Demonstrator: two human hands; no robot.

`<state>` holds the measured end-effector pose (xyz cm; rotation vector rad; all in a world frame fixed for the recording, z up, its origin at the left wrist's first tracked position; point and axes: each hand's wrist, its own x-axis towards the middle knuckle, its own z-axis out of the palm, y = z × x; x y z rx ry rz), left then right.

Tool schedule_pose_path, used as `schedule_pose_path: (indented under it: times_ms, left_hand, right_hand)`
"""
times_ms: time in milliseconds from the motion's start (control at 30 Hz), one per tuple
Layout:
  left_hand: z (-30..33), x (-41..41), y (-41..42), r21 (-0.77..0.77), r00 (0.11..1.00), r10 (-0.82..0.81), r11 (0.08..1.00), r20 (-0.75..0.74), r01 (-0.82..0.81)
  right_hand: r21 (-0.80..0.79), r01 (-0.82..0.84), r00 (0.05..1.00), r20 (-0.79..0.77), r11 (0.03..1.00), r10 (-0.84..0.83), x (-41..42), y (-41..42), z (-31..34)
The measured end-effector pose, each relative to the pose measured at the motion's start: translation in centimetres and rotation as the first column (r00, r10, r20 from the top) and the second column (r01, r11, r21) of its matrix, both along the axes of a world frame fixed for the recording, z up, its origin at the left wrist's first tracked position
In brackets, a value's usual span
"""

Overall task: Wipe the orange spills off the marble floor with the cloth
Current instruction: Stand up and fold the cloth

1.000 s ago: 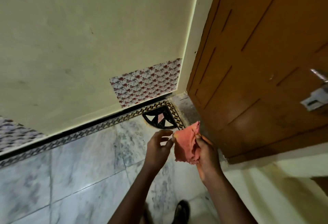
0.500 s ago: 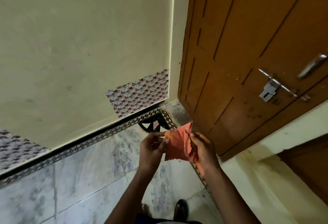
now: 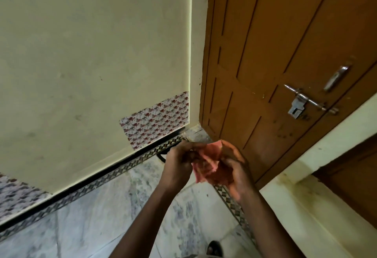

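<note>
both hands, left hand (image 3: 179, 162) and right hand (image 3: 234, 171), clutch the bunched cloth (image 3: 206, 162) at frame centre, well above the marble floor (image 3: 91, 217); wadded, it could smear spills.

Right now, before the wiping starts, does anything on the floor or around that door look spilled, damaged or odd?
No orange spill shows on the marble floor in view; only a few dark specks lie near the patterned border. The wooden door has scuffs and dark smudges below its latch. Both hands hold the bunched orange cloth off the floor.
</note>
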<state>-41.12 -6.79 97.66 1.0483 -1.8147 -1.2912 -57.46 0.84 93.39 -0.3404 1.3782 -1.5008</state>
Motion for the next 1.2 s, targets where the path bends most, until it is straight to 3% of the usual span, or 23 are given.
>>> schedule_pose_path:
  times_ms: [100,167,267,367,400,467,533,633,800,933,1033,1100,1200]
  left_hand:
    - [1.7,1.7,-0.5,-0.144,0.997,0.052,0.989,0.058,-0.044]
    - [3.4,3.0,-1.0,-0.190,0.996,0.087,0.978,0.014,-0.083]
    - [6.9,4.7,-1.4,-0.204,0.996,0.012,0.979,-0.092,-0.031]
    - [9.7,6.0,-2.0,-0.067,0.980,-0.042,0.997,-0.196,0.029]
    - [9.8,6.0,-2.5,-0.010,0.979,-0.005,1.000,-0.205,0.003]
    - [8.9,5.9,-3.9,0.098,0.983,0.101,0.991,-0.153,-0.087]
    - [6.9,6.5,-4.8,0.210,0.985,0.168,0.965,-0.047,-0.155]
    - [2.8,8.8,-4.6,0.408,0.986,0.149,0.898,0.073,-0.166]
    - [-2.4,12.8,-1.0,0.656,0.998,0.043,0.754,-0.040,-0.006]
    - [-3.5,14.5,2.3,0.667,0.995,-0.056,0.738,-0.085,0.099]
    - [-3.7,14.6,4.6,0.617,0.981,-0.122,0.764,-0.149,0.188]
    - [-3.5,14.2,5.7,0.569,0.980,-0.094,0.803,-0.173,0.178]
    - [-3.0,12.5,7.7,0.462,0.991,-0.023,0.883,-0.129,0.080]
  right_hand:
    - [-0.117,-0.092,0.994,0.048,0.989,0.098,1.4,0.6,0.8]
    - [-0.191,-0.187,0.982,0.001,0.964,0.191,2.5,0.9,1.6]
    - [-0.303,-0.372,0.924,-0.035,0.877,0.380,4.1,1.1,3.4]
    - [-0.436,-0.331,0.872,0.196,0.837,0.448,5.7,1.0,3.9]
    - [-0.528,-0.270,0.815,0.320,0.805,0.484,6.3,0.8,3.4]
    - [-0.532,-0.150,0.838,0.379,0.834,0.393,7.2,0.7,2.7]
    - [-0.518,-0.142,0.819,0.418,0.843,0.394,10.1,0.6,1.7]
    - [-0.321,-0.197,0.893,0.331,0.926,0.305,12.8,2.6,0.3]
    - [-0.063,-0.117,0.982,0.145,0.991,0.125,15.5,6.8,-0.4]
    - [-0.026,-0.035,0.989,0.141,0.999,0.038,15.4,9.4,0.1]
    - [0.032,-0.003,1.000,-0.030,0.999,0.004,14.7,10.9,-0.1]
    - [0.061,0.041,0.991,-0.133,0.997,-0.033,14.1,11.5,-0.1]
    - [0.063,0.059,0.984,-0.169,0.996,-0.047,12.4,12.8,0.1]
